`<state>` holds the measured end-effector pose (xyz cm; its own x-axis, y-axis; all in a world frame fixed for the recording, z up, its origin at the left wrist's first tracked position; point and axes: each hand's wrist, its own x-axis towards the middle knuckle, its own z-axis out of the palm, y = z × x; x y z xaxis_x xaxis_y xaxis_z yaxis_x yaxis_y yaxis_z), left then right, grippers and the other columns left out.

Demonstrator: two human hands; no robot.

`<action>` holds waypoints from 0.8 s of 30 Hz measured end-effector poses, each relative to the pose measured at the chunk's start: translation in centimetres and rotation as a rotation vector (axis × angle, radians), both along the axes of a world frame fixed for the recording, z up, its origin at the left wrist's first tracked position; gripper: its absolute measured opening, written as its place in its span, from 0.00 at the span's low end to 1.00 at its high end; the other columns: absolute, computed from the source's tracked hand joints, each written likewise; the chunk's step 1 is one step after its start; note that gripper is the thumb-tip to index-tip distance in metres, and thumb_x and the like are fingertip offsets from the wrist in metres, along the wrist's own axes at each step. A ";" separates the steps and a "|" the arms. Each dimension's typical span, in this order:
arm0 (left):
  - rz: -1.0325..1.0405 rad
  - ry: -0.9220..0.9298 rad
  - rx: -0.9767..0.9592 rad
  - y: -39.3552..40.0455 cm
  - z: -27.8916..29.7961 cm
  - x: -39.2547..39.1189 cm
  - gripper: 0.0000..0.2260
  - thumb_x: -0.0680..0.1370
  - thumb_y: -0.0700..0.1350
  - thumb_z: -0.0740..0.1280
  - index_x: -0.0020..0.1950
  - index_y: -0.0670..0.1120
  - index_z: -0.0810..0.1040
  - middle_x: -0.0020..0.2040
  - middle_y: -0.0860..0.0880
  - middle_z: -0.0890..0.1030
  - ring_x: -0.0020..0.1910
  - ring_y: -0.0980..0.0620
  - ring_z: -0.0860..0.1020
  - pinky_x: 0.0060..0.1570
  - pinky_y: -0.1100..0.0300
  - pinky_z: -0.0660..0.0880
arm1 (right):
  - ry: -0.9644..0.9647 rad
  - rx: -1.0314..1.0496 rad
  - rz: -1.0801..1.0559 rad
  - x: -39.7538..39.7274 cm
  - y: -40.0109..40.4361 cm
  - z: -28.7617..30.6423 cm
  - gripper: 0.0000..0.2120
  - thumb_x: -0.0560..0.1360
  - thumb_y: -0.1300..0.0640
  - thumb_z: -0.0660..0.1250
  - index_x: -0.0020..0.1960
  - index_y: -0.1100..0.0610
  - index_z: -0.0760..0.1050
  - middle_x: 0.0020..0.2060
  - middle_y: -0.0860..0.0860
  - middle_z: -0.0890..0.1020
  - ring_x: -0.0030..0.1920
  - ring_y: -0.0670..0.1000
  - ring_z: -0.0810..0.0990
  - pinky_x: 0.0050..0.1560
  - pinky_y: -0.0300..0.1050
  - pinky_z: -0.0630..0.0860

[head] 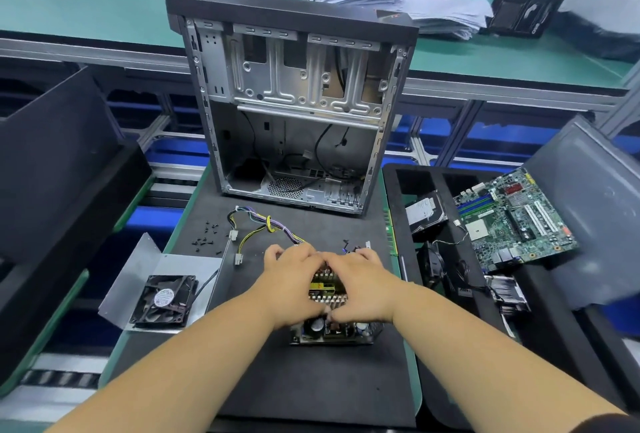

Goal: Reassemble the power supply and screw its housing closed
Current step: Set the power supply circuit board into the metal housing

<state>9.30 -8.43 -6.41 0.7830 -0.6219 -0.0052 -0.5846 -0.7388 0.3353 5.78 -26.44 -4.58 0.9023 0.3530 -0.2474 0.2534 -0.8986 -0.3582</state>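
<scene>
Two hands, left hand (294, 280) and right hand (360, 280), are pressing down on one open power supply (329, 328) lying mid-worktop (259, 380); whether their fingers are clamping anything, I cannot tell. One fan (162, 301) is sitting on one metal cover (138, 270). One empty computer case (294, 103) is standing behind.

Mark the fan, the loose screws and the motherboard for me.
fan (162, 301): head view, on its round hub label.
screws (205, 241): head view, middle of the scattered black cluster on the mat.
motherboard (516, 219): head view, centre of the green board.
</scene>
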 end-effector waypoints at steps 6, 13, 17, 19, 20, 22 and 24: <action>0.333 0.085 -0.357 2.5 0.7 1.1 0.10 0.74 0.50 0.71 0.53 0.55 0.75 0.52 0.56 0.74 0.57 0.54 0.73 0.59 0.57 0.68 | -0.096 -0.167 0.007 0.3 0.0 -0.9 0.32 0.67 0.43 0.73 0.68 0.51 0.71 0.58 0.50 0.78 0.62 0.54 0.72 0.66 0.49 0.60; 0.428 0.342 -0.454 2.0 1.0 2.9 0.13 0.76 0.42 0.68 0.60 0.52 0.77 0.58 0.54 0.74 0.60 0.55 0.74 0.62 0.60 0.68 | -0.112 -0.152 0.025 0.6 -0.1 -1.2 0.32 0.67 0.44 0.72 0.70 0.49 0.71 0.58 0.49 0.78 0.61 0.55 0.72 0.64 0.51 0.65; 0.465 0.429 -0.490 1.7 0.9 2.9 0.15 0.76 0.37 0.66 0.60 0.50 0.74 0.60 0.50 0.75 0.60 0.51 0.75 0.65 0.55 0.70 | -0.128 -0.144 0.022 0.6 0.4 -1.3 0.30 0.67 0.45 0.73 0.67 0.52 0.73 0.56 0.50 0.79 0.58 0.56 0.73 0.59 0.52 0.71; 0.457 0.486 -0.487 1.7 0.7 2.5 0.17 0.76 0.36 0.64 0.59 0.53 0.71 0.57 0.50 0.76 0.57 0.51 0.76 0.57 0.58 0.72 | -0.126 -0.118 0.006 0.6 0.5 -1.3 0.30 0.67 0.45 0.74 0.67 0.52 0.73 0.57 0.50 0.79 0.57 0.56 0.73 0.58 0.52 0.73; 0.449 0.512 -0.485 1.8 0.7 2.3 0.17 0.76 0.35 0.64 0.59 0.55 0.70 0.55 0.50 0.77 0.55 0.51 0.77 0.52 0.58 0.73 | -0.127 -0.104 -0.001 0.6 0.6 -1.4 0.31 0.67 0.46 0.74 0.67 0.53 0.73 0.58 0.50 0.79 0.58 0.56 0.73 0.57 0.51 0.73; 0.433 0.542 -0.488 1.9 0.5 2.1 0.18 0.76 0.36 0.63 0.59 0.56 0.68 0.52 0.51 0.77 0.51 0.50 0.78 0.49 0.58 0.74 | -0.136 -0.088 -0.009 0.6 0.7 -1.6 0.32 0.68 0.46 0.75 0.69 0.52 0.71 0.59 0.50 0.78 0.59 0.55 0.73 0.58 0.50 0.73; 0.421 0.536 -0.478 2.0 0.4 2.0 0.18 0.77 0.37 0.63 0.60 0.57 0.67 0.52 0.52 0.76 0.51 0.52 0.78 0.50 0.58 0.74 | -0.165 -0.097 -0.005 0.5 0.9 -1.8 0.33 0.68 0.46 0.75 0.70 0.51 0.70 0.60 0.49 0.78 0.59 0.55 0.73 0.58 0.50 0.73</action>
